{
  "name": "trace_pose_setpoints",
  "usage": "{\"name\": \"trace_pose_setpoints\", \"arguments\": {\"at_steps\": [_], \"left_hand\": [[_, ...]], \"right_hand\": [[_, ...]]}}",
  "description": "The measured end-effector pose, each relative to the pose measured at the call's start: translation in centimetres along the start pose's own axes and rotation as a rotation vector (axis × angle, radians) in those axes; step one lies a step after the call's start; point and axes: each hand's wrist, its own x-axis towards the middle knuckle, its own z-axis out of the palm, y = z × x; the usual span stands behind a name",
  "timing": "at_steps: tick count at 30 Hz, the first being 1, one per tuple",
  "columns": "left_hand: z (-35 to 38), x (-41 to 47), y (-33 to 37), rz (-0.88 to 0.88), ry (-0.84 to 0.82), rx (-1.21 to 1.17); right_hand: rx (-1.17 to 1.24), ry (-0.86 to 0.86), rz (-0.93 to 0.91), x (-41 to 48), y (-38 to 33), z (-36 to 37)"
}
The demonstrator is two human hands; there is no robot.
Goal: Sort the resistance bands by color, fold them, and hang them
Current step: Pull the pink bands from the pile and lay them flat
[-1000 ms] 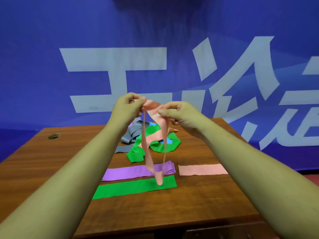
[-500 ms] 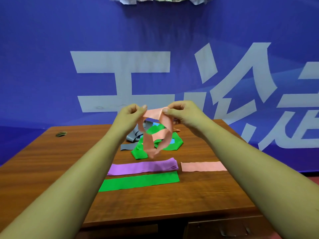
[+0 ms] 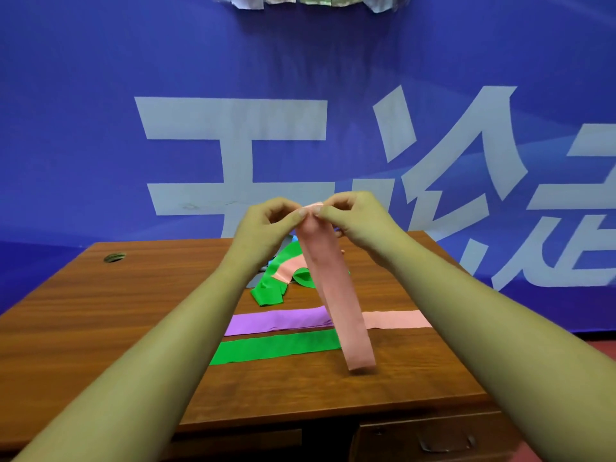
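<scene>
The left hand (image 3: 266, 226) pinches the top of a pink band (image 3: 336, 295), and the right hand (image 3: 361, 221) pinches it just beside. The band hangs below both hands, over the worktop (image 3: 133, 311), where a purple strip (image 3: 280, 323), a green strip (image 3: 276, 348) and a pink strip (image 3: 396, 320) lie flat.

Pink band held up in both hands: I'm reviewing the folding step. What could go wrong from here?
1. The left hand and right hand pinch only the top end of the pink band; a layer slipping free could undo the fold.
2. Its lower end hangs near the green strip and purple strip, and might drag them askew when laid by the folded pink strip.
</scene>
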Motion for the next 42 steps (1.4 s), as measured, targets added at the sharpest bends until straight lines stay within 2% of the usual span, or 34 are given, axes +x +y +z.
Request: {"name": "trace_pose_setpoints", "arguments": {"at_steps": [3,5,8,11,16,20,22,25,30,33,37,42], "left_hand": [[0.6,0.0,-0.1,0.014,-0.036,0.027],[1.0,0.0,-0.1,0.019,-0.057,0.045],[1.5,0.2,-0.9,-0.013,-0.067,-0.004],[1.9,0.2,-1.7,-0.082,-0.073,-0.106],[3.0,0.1,-2.3,-0.064,-0.095,-0.125],[4.5,-0.3,-3.1,-0.159,-0.141,-0.205],[5.8,-1.0,-3.6,-0.245,-0.253,-0.295],[7.8,-2.4,-4.8,-0.319,-0.407,-0.318],[9.9,-4.3,-7.3,-0.46,-0.484,-0.301],[10.2,-5.1,-8.3,-0.529,-0.552,-0.179],[10.2,-5.3,-9.5,-0.56,-0.602,0.021],[9.8,-4.3,-10.9,-0.575,-0.569,0.013]], "right_hand": [[-0.108,0.046,-0.051,-0.4,0.2,-0.7],[-0.134,-0.018,-0.073,-0.6,0.2,-1.1],[-0.084,-0.064,-0.056,-0.8,0.1,-1.5],[-0.042,0.001,-0.027,-0.7,0.1,-1.9],[-0.066,-0.034,0.02,-0.9,-0.1,-2.7],[-0.185,-0.072,0.023,-0.9,-0.3,-3.4],[-0.157,-0.047,0.036,-0.5,-0.3,-4.0],[-0.09,0.028,0.074,0.4,0.5,-5.5],[0.031,0.23,0.234,0.7,3.8,-8.9],[0.074,0.374,0.329,0.3,6.6,-11.1],[0.072,0.537,0.454,-0.6,10.8,-13.7],[0.051,0.641,0.604,-2.3,15.6,-15.6]]}}
